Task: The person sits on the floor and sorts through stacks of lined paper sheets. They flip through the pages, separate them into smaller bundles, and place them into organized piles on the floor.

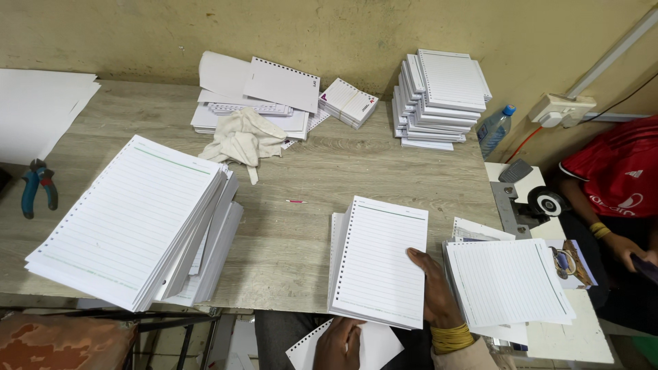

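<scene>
Squaring the stack: the right hand (433, 288) lies flat, fingers together, on the right edge of the ruled punched stack (379, 268) at the near edge of the tabletop (301, 233), holding nothing.
Doing it well: I judge steady downward pressure along that edge, with the punched holes kept in line on the left side, would keep the sheets from fanning.
Left hand: the left hand (339, 342) sits at six o'clock from the stack, curled on a loose punched sheet (373, 348) below the tabletop edge; whether it pinches the sheet I cannot tell.
Neighbours: a second ruled pile (507, 281) lies at three o'clock, a large tilted pile (130, 219) at nine o'clock, a crumpled cloth (243, 140) at eleven o'clock.
Hidden: the loose sheet and the left hand are cut off by the bottom of the frame.
Hard to make out: the stack's depth, and the small red item (296, 201) at ten o'clock.
Other person: a red sleeve (617, 171) at two o'clock, partly out of view.
</scene>
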